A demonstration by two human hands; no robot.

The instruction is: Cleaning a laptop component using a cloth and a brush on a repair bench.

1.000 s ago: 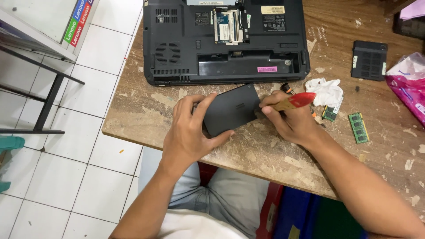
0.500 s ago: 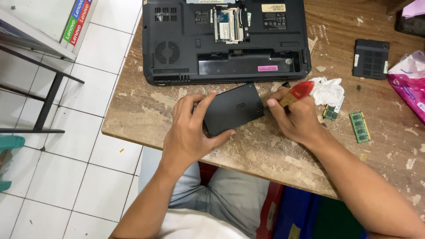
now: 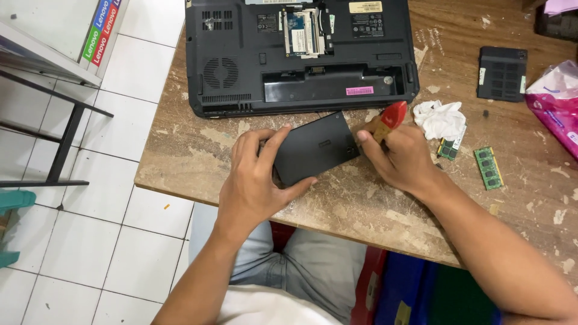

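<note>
Fingers of the left hand are spread and curled over the near-left end of a black battery pack, thumb under its front edge, so the pack is clasped and propped at a slant on the worn wooden table. It lies just in front of the upturned laptop, whose long battery bay stands open. The right hand is closed round a red-handled tool — most likely a screwdriver, though the tip is hidden — and its fingertips touch the pack's right end. The pack appears to be a rigid moulded-plastic slab: stiff, probably fairly dense for its bulk, with a smooth matte shell that could slide on a dry palm. A hold across the short ends or along the long edges, as shown, looks soundest; the contact side and any latch tabs seem the parts to spare, and a drop on a corner could crack the casing. Near the right hand lie a crumpled white tissue, two green memory modules and, farther off, a black cover plate beside a pink plastic bag.
</note>
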